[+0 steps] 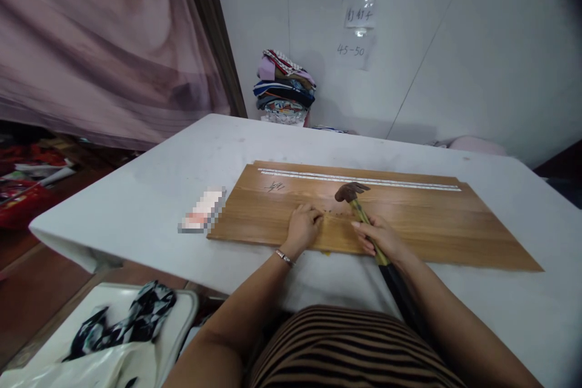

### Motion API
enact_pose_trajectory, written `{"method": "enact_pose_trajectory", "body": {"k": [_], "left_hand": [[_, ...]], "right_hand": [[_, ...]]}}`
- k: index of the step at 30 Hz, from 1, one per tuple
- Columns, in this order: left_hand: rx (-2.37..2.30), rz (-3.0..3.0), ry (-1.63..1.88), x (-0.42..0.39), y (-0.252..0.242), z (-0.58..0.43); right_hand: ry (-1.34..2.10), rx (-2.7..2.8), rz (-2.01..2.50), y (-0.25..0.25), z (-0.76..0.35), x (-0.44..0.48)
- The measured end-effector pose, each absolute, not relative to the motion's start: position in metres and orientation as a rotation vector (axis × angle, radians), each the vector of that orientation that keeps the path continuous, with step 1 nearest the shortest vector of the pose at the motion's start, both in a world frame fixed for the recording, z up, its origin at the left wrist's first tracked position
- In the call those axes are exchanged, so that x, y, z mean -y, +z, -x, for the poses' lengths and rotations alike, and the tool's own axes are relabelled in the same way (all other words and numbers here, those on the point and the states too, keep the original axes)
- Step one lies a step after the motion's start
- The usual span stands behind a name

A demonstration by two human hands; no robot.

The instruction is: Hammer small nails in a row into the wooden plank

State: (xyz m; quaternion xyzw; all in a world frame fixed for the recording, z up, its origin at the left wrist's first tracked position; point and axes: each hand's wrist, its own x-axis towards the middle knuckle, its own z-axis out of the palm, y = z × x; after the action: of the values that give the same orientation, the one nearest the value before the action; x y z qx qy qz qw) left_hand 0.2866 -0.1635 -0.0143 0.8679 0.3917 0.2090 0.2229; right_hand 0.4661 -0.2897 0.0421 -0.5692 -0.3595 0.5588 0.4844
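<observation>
A brown wooden board (pixel 409 224) lies flat on the white table. My right hand (pixel 378 236) is wrapped round the handle of a claw hammer (pixel 370 224), whose rusty head is raised above the board. My left hand (pixel 304 225) rests on the board to the left of the hammer, fingers pressed together at the tips. What those fingertips hold, if anything, is too small to make out. Several small dark nails stand or lie in a row just right of them. A small pile of loose nails (pixel 274 187) lies at the board's upper left.
Two white measuring strips (pixel 364 179) run along the board's far edge. A blurred phone-like object (pixel 202 211) lies left of the board on the white table (pixel 136 194). Folded clothes (pixel 284 88) are stacked by the wall. At lower left stands a white chair (pixel 182 309) with patterned cloth.
</observation>
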Motion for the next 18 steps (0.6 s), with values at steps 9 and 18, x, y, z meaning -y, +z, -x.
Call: {"method": "enact_pose_trajectory", "body": {"k": [9,18], "left_hand": [[-1.045,-2.364,0.625,0.157,-0.005,-0.300],[-0.951,-2.477,0.548,0.149,-0.010,-0.314]], "right_hand": [[1.392,0.687,1.128,0.049,-0.479,0.298],[1.364,0.569,1.072,0.037,-0.489,0.299]]}}
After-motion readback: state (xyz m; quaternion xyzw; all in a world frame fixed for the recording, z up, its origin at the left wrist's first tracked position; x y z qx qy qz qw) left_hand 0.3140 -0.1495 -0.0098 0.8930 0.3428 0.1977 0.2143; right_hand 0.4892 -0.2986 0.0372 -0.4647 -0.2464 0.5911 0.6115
